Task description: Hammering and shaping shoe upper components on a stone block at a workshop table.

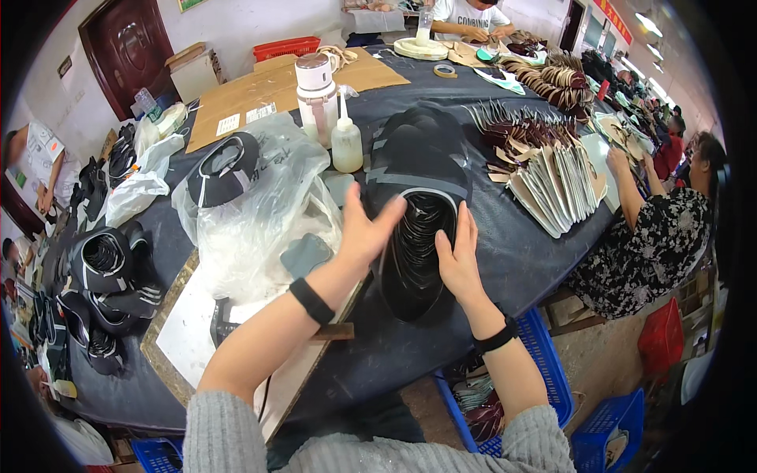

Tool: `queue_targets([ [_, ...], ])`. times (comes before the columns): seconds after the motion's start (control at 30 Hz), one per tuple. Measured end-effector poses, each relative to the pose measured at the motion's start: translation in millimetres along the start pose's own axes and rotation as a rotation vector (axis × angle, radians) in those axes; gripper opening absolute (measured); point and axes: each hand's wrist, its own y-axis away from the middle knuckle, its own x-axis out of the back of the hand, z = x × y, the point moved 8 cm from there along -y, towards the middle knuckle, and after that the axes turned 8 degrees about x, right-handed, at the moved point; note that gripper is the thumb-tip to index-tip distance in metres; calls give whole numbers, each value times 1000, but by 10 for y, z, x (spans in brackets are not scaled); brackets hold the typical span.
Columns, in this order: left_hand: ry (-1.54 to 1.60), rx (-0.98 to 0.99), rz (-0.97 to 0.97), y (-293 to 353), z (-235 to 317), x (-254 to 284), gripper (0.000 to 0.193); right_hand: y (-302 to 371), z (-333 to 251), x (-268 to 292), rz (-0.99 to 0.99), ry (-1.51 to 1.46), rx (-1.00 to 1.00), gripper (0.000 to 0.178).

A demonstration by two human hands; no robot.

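Note:
A long nested stack of black shoe uppers (418,158) with grey edging lies on the dark table before me, its layered openings facing me. My left hand (367,230) is at the stack's left side, fingers spread, the thumb reaching its upper rim. On the right side, my right hand (464,264) holds the stack's edge, fingers straight along the outside and thumb over the opening. Left of the stack, a single black upper (223,169) rests on a crumpled clear plastic bag (264,229). A squeeze bottle (346,142) stands beyond my left hand.
Fanned stacks of pale and maroon pieces (552,181) lie to the right. More black uppers (106,268) are heaped at left. A pinkish-white jar (317,98) stands on cardboard (236,94). A blue basket (544,355) sits below the table edge. Other people work around the table.

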Motion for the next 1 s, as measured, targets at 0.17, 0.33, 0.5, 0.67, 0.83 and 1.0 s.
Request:
queue_targets([
  [0.17,-100,26,-128,-194,1,-325,96,-704,398,-154,50,154,-152,61],
  [0.33,-335,-120,10,98,228,-114,101,-774,470,63,55,82,-154,97],
  [0.5,-508,-223,-329,897,304,-115,110,-472,215,120,37,-23,-316,105],
  [0.67,-685,-381,-276,922,48,-460,94,-894,780,-302,61,-186,-345,100],
  [0.83,-517,-484,-24,334,273,-250,87,-1535,855,-497,140,-125,-194,96],
  [1.0,-570,-375,-31,311,307,-70,87,-1944,1021,-732,82,44,-333,98],
])
